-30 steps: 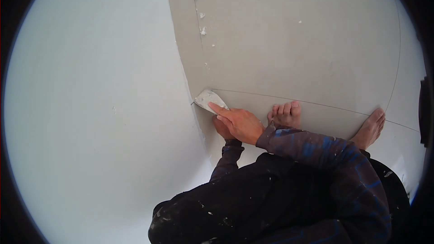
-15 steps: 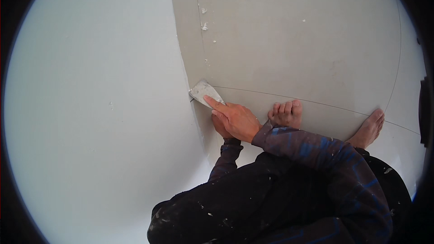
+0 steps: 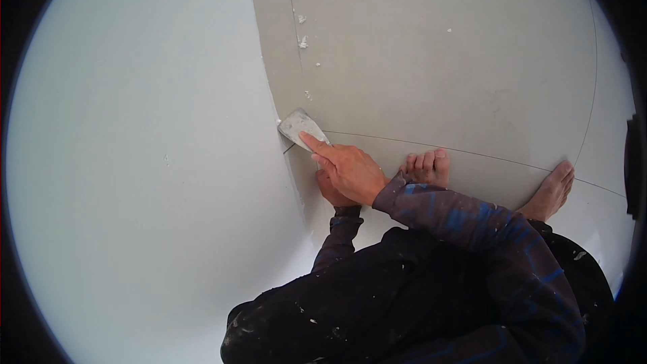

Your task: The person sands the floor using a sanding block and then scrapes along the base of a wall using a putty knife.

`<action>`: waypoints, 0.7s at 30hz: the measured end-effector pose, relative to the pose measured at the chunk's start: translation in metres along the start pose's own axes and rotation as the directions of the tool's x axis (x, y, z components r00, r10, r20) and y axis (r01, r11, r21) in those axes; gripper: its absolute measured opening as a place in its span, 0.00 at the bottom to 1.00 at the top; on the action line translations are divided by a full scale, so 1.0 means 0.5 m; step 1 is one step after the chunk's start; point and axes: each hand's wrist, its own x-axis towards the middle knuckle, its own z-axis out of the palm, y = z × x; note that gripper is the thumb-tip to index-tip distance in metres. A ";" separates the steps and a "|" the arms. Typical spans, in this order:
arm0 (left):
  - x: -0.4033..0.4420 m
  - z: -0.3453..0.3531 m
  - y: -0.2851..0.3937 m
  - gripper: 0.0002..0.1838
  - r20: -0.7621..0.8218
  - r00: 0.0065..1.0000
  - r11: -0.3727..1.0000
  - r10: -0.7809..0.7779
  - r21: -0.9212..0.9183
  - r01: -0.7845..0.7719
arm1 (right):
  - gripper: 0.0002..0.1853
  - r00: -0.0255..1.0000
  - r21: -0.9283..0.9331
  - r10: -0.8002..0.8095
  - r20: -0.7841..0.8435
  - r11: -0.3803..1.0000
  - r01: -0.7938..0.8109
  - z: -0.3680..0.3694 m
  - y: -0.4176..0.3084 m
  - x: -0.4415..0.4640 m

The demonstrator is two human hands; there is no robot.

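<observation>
A putty knife [image 3: 301, 125] with a wide blade smeared grey-white lies low over the floor tile. One corner of its blade meets the bottom of the white wall [image 3: 148, 182]. My right hand [image 3: 356, 174] is closed around the knife, the index finger stretched along the blade. Behind and below it is my left hand [image 3: 331, 193], close to the wall; its fingers are mostly covered by the right hand, so whether it holds anything does not show.
Crumbs of white filler [image 3: 302, 42] lie along a grout line parallel to the wall. Beige floor tiles [image 3: 431, 74] spread to the right, with thin joints. My bare feet [image 3: 426, 167] stand right of the hands, and my dark, paint-spotted trouser leg [image 3: 350, 296] fills the lower middle.
The putty knife and my right hand have moved slightly up and left along the foot of the wall, away from my body. My left hand stays nearly in place.
</observation>
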 end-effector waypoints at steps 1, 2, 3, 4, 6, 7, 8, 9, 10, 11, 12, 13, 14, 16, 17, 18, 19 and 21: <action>-0.001 0.001 0.000 0.13 -0.009 1.000 1.000 0.003 0.002 -0.003 | 0.27 0.999 -0.018 0.025 0.037 1.000 -0.025 -0.006 -0.002 0.005; -0.006 0.004 -0.005 0.13 -0.026 1.000 1.000 0.011 -0.009 -0.011 | 0.28 0.996 -0.036 0.044 0.073 0.998 -0.042 -0.015 -0.006 0.006; -0.013 0.009 -0.011 0.13 -0.047 0.999 0.999 0.022 -0.026 -0.024 | 0.28 0.997 -0.035 0.037 0.074 0.999 -0.034 -0.021 -0.007 0.005; -0.019 0.012 -0.016 0.13 -0.068 0.997 0.999 0.030 -0.040 -0.033 | 0.28 0.997 -0.019 0.023 0.074 1.000 -0.021 -0.027 -0.009 0.003; -0.026 0.013 -0.024 0.14 -0.107 0.993 0.996 0.040 -0.073 -0.048 | 0.27 0.997 -0.006 0.028 0.072 1.000 -0.027 -0.024 -0.012 0.014; -0.031 0.014 -0.027 0.14 -0.134 0.990 0.994 0.049 -0.086 -0.061 | 0.27 0.998 -0.009 0.018 0.055 1.000 -0.017 -0.025 -0.012 0.013; -0.036 0.015 -0.028 0.14 -0.158 0.986 0.993 0.059 -0.096 -0.074 | 0.27 0.999 -0.012 0.008 0.038 1.000 -0.008 -0.027 -0.013 0.014; -0.044 0.017 -0.027 0.15 -0.192 0.979 0.990 0.072 -0.106 -0.094 | 0.27 0.999 -0.012 -0.002 0.035 1.000 0.002 -0.032 -0.016 0.010; -0.052 0.018 -0.025 0.15 -0.221 0.971 0.986 0.088 -0.121 -0.117 | 0.26 1.000 0.005 -0.010 0.016 1.000 0.010 -0.038 -0.025 0.007; -0.061 0.017 -0.020 0.15 -0.250 0.963 0.980 0.101 -0.142 -0.140 | 0.26 1.000 0.011 -0.013 -0.010 1.000 0.013 -0.040 -0.034 0.002; -0.065 0.020 -0.035 0.16 -0.262 0.960 0.971 0.098 -0.188 -0.150 | 0.26 0.999 -0.034 -0.009 -0.042 0.999 0.008 -0.016 -0.024 0.008; -0.072 0.018 -0.035 0.16 -0.268 0.958 0.963 0.101 -0.215 -0.162 | 0.25 0.998 -0.053 -0.028 -0.053 0.998 0.025 -0.017 -0.026 0.006; -0.078 0.025 -0.056 0.17 -0.250 0.965 0.964 0.078 -0.227 -0.137 | 0.25 0.997 -0.067 -0.040 -0.062 0.997 0.036 -0.018 -0.028 0.006; -0.086 0.034 -0.091 0.21 -0.196 0.980 0.965 0.008 -0.255 -0.059 | 0.25 0.998 -0.095 -0.052 -0.047 0.994 0.048 -0.014 -0.005 0.007; -0.080 0.033 -0.087 0.21 -0.197 0.980 0.965 0.008 -0.255 -0.059 | 0.25 0.997 -0.120 -0.069 -0.032 0.991 0.065 -0.018 -0.003 0.009; -0.076 0.032 -0.077 0.22 -0.216 0.975 0.965 0.044 -0.242 -0.097 | 0.25 0.997 -0.121 -0.075 -0.034 0.990 0.070 -0.023 -0.005 0.000; -0.069 0.030 -0.061 0.22 -0.232 0.969 0.965 0.083 -0.225 -0.136 | 0.25 0.999 -0.137 -0.019 0.030 0.990 0.023 -0.032 -0.013 -0.017; -0.068 0.046 -0.069 0.22 -0.202 0.979 0.965 0.024 -0.252 -0.076 | 0.25 0.994 -0.153 0.045 0.096 0.988 -0.030 -0.043 -0.015 -0.025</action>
